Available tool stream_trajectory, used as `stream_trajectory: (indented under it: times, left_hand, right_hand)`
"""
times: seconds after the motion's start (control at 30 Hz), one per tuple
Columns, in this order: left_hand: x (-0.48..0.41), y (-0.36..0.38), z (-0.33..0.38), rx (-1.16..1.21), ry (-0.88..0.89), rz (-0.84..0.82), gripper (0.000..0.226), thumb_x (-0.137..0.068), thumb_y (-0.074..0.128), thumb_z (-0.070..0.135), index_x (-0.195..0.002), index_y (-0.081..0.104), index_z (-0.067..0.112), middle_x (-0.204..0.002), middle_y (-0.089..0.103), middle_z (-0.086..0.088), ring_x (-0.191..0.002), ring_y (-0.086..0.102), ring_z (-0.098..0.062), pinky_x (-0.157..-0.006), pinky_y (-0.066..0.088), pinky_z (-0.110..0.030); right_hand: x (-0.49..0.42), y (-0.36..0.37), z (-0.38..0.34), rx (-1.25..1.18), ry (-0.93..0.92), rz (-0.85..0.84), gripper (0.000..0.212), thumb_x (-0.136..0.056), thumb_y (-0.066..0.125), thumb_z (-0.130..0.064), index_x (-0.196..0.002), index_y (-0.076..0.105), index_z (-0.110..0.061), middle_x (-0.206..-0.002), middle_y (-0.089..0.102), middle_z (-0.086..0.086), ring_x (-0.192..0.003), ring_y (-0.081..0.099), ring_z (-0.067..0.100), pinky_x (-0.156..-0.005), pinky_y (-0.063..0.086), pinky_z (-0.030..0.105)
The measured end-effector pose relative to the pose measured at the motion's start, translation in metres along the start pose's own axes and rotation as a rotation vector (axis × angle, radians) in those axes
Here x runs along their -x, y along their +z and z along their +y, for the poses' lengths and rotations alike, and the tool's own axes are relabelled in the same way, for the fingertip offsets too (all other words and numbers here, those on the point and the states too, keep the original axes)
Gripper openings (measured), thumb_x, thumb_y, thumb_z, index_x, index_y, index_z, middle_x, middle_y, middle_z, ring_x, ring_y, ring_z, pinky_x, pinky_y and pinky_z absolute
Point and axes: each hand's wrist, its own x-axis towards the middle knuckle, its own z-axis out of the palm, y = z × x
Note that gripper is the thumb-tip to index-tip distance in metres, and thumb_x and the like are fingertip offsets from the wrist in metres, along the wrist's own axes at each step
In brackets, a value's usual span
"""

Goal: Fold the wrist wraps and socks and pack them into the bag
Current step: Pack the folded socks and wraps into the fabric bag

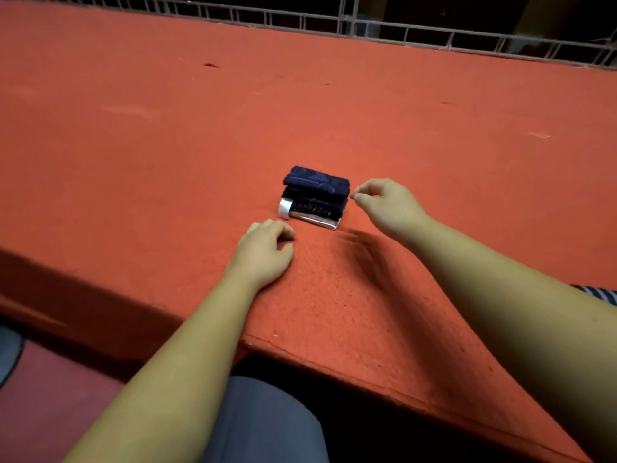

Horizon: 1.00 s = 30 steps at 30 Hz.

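Observation:
A small stack of folded dark cloth items (315, 195) sits on the orange table (167, 128), the top piece dark blue, black ones under it, and a white band at the bottom left. My left hand (265, 250) rests on the table just in front of the stack, fingers curled, holding nothing. My right hand (387, 203) hovers just right of the stack, thumb and forefinger pinched close together, empty as far as I can see. No bag is in view.
A metal grid fence (434, 31) runs along the table's far edge. The table's near edge (334, 355) crosses in front of my lap. A striped cloth (597, 294) peeks out at the right behind my forearm.

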Motion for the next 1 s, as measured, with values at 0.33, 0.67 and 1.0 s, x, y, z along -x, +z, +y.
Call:
stream_trajectory:
  times: [0.33,0.67,1.0]
  left_hand:
    - [-0.003,0.004,-0.005,-0.082,0.013,-0.008,0.051,-0.089,0.057,0.047,-0.136,0.057,0.03,-0.138,0.057,0.012,-0.124,0.052,-0.019,-0.108,0.045,-0.044]
    - [-0.008,0.009,-0.004,-0.169,0.012,0.001,0.061,-0.091,0.058,0.05,-0.147,0.047,0.028,-0.152,0.047,0.012,-0.138,0.044,-0.018,-0.114,0.039,-0.044]
    - [-0.002,0.012,0.007,-0.285,0.026,-0.003,0.06,-0.095,0.052,0.049,-0.149,0.047,0.023,-0.152,0.048,0.009,-0.139,0.041,-0.018,-0.113,0.035,-0.041]
  right_hand:
    - [-0.087,0.038,-0.019,0.216,-0.074,-0.056,0.059,-0.097,0.074,-0.036,-0.149,0.057,-0.014,-0.149,0.058,0.012,-0.139,0.054,0.028,-0.115,0.038,0.034]
    - [-0.119,0.058,-0.002,0.413,0.083,-0.527,0.084,-0.069,0.072,-0.085,-0.125,0.071,-0.021,-0.124,0.074,0.002,-0.113,0.069,0.027,-0.107,0.052,0.043]
    - [-0.089,0.064,-0.008,0.326,0.062,-0.429,0.061,-0.088,0.08,-0.057,-0.128,0.064,-0.014,-0.126,0.069,0.008,-0.115,0.065,0.029,-0.094,0.05,0.034]
